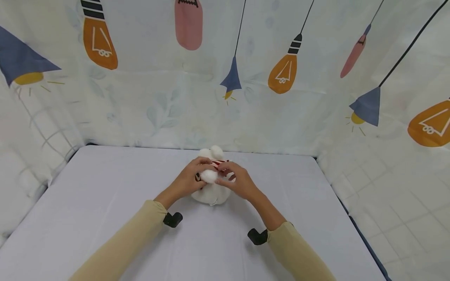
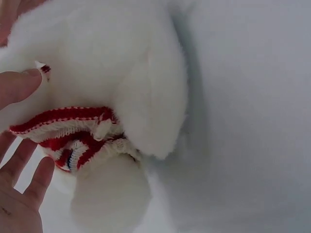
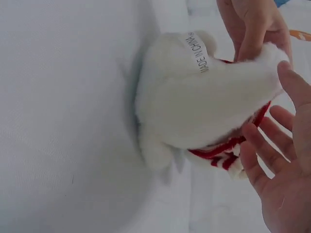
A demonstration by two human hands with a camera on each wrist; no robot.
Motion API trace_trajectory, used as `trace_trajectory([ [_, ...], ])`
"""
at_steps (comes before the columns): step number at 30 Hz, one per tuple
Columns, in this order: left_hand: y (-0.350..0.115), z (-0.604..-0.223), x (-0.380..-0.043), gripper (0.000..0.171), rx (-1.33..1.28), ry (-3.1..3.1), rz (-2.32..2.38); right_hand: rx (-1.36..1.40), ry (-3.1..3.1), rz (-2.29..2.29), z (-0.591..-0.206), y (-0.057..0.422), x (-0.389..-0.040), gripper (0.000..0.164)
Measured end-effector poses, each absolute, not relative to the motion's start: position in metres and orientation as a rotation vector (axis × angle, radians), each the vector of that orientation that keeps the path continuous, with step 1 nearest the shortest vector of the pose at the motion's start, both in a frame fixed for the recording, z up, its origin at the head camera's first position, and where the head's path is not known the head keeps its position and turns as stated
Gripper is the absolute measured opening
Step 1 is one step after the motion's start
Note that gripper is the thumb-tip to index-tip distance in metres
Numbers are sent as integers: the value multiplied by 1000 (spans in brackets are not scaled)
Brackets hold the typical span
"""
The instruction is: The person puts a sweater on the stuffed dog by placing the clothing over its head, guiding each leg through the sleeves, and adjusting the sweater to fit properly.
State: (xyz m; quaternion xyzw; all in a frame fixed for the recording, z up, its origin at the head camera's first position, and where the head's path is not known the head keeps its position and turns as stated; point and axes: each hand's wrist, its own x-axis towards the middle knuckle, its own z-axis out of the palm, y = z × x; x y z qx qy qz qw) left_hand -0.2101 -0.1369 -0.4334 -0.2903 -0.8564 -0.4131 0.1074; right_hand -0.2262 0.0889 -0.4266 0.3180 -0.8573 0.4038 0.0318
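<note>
A white plush toy (image 1: 211, 196) in a red-and-white striped knitted garment (image 2: 73, 116) rests near the table's far edge, between both hands. My left hand (image 1: 190, 177) holds its left side, fingers over the top and thumb lower down. From the right, my right hand (image 1: 242, 182) holds the toy. In the right wrist view its thumb touches the white fur and its bent fingers lie along the red edge of the garment. A printed white label (image 3: 196, 52) sticks out from the plush. Part of the toy is hidden behind my hands.
A white cloth covers the table (image 1: 116, 183). Behind it and along the sides hangs a pale curtain (image 1: 211, 113) printed with lamps and bulbs. Black wrist mounts (image 1: 258, 237) stick out below both sleeves.
</note>
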Motion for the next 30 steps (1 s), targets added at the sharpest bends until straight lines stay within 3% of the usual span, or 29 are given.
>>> trace_trajectory([
  [8,-143,-436,-211,37,-824,-2601,-1158,560,-2676,1216,-440,100,-237,30],
  [17,-140,-430,-210,42,-903,-2621,-1139,539,-2792,1291,-448,97,-251,41],
  [23,-139,-427,-211,49,-966,-2613,-1077,641,-2784,1293,-444,89,-254,25],
  [30,-137,-420,-214,41,-929,-2703,-932,600,-2845,1493,-439,81,-253,10],
])
